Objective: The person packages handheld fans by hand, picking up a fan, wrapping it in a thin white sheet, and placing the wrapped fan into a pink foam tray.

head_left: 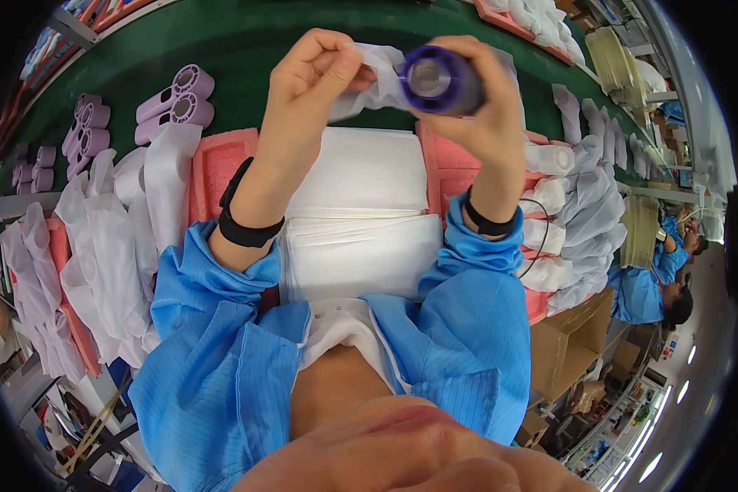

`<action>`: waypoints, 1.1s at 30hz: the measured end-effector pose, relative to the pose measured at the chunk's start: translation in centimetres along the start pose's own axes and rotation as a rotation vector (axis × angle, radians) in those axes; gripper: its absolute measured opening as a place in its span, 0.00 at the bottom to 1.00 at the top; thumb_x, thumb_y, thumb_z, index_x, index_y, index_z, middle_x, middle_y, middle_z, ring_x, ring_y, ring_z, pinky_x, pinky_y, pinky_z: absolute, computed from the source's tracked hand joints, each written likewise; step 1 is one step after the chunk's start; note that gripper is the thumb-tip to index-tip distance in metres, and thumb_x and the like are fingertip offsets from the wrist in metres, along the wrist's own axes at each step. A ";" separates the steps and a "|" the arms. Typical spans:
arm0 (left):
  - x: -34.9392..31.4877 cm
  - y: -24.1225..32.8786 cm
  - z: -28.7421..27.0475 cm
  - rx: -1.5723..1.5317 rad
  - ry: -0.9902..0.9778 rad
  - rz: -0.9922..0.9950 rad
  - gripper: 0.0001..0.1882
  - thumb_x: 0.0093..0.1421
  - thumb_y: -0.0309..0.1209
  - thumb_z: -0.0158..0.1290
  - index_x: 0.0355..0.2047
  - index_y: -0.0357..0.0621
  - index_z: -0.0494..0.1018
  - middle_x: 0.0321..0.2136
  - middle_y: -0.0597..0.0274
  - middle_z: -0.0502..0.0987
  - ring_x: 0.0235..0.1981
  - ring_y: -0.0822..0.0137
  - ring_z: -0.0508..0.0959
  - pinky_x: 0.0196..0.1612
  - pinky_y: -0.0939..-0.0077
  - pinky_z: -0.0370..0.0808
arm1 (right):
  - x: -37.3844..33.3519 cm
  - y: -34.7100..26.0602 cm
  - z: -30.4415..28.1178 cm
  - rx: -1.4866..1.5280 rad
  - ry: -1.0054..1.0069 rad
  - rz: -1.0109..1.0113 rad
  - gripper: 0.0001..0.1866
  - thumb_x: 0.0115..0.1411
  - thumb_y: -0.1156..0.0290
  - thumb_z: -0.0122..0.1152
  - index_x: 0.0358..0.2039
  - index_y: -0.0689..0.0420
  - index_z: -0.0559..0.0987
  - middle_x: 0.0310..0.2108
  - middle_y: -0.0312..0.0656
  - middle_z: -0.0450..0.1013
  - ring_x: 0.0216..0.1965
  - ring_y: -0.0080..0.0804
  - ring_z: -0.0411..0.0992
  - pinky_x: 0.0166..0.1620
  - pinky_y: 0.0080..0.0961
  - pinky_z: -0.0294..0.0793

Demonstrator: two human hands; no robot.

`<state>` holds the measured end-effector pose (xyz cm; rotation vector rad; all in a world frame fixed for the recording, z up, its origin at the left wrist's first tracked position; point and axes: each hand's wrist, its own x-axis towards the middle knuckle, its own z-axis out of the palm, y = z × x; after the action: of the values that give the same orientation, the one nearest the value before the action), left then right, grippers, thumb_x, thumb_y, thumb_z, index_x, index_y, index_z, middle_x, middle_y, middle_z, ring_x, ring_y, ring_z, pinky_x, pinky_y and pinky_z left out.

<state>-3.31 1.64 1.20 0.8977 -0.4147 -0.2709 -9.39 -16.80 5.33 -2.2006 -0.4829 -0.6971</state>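
A purple cylindrical device (428, 79) is in my right hand (494, 102), its round ringed end facing me and its far part blurred and hidden. My fingers wrap round its right side. To its left, my left hand (316, 78) pinches a thin, translucent white bag (379, 67), drawn out between both hands and touching the device. How far the bag covers the device I cannot tell. Below my hands lie two stacks of flat white bags (359, 256), side by side with a pink foam tray (223, 162) on the left.
A green conveyor belt (246, 70) crosses behind my hands. Several lilac two-tube devices (176, 105) stand on it at the left. White-wrapped pieces (111, 230) fill the left; more wrapped pieces (582, 205) lie at the right. A cardboard box (570, 336) and a co-worker in blue (640, 295) are further right.
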 end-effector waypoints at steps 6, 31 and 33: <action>0.2 0.5 -0.1 -0.170 0.002 -0.007 0.05 0.60 0.24 0.53 0.37 0.41 0.73 0.30 0.66 0.76 0.30 0.76 0.74 0.39 0.83 0.72 | -0.1 -1.4 3.7 -0.264 0.013 0.065 0.38 0.36 0.81 0.72 0.53 0.53 0.72 0.43 0.42 0.68 0.41 0.38 0.72 0.42 0.25 0.74; -0.1 -0.7 0.5 1.046 0.024 0.465 0.27 0.45 0.18 0.60 0.48 0.46 0.71 0.46 0.59 0.70 0.39 0.66 0.75 0.41 0.75 0.73 | -0.8 0.2 4.9 0.224 0.090 0.303 0.34 0.43 0.76 0.70 0.53 0.61 0.68 0.45 0.43 0.69 0.46 0.31 0.69 0.45 0.27 0.72; 0.4 -0.2 -0.7 1.042 0.065 0.546 0.27 0.45 0.17 0.59 0.48 0.45 0.70 0.46 0.59 0.70 0.40 0.66 0.75 0.41 0.75 0.73 | -0.5 -0.1 4.3 0.537 -0.004 0.283 0.33 0.44 0.76 0.69 0.52 0.61 0.67 0.46 0.42 0.68 0.47 0.29 0.68 0.45 0.28 0.72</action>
<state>-2.65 1.89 0.74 1.7456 -0.7390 0.5370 -8.42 -13.54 2.62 -1.7152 -0.3057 -0.3566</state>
